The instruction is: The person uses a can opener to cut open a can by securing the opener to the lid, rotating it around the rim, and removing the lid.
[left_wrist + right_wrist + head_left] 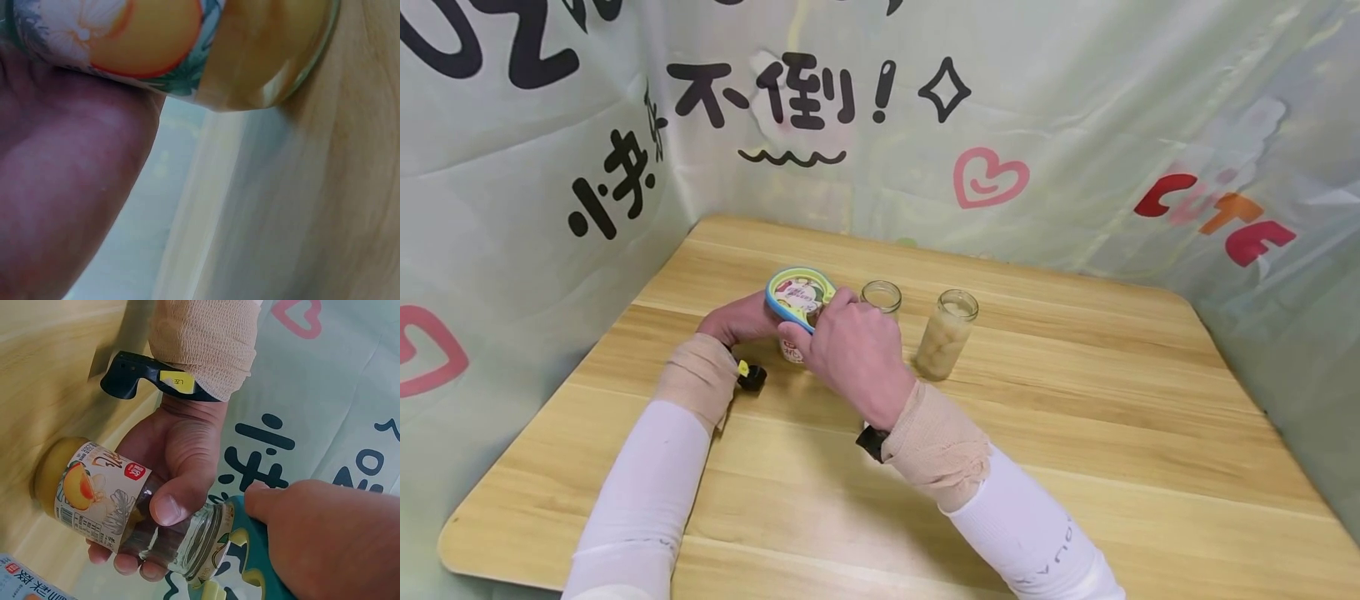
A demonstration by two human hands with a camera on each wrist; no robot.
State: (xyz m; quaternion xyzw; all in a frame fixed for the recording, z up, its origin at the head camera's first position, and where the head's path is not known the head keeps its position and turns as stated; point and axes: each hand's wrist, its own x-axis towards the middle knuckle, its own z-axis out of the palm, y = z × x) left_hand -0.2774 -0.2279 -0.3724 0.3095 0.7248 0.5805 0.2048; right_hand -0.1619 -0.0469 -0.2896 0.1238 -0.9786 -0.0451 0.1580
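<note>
A glass jar (94,494) with a peach-printed label stands upright on the table and holds yellowish contents. My left hand (747,319) grips it round the upper side, thumb and fingers wrapped about the glass in the right wrist view. Over its lid (799,297) sits a blue and yellow-green jar opener (782,311), with toothed inner edges near the lid's rim in the right wrist view. My right hand (857,350) holds the opener from the right. In the left wrist view, the jar's label and lower glass show beside the left palm (75,162).
An open glass jar (943,340) with pale contents stands right of my hands. Another open jar (882,295) is partly hidden behind the right hand. All stand on a wooden table (1112,400), with printed cloth (1060,108) hanging behind and at the sides.
</note>
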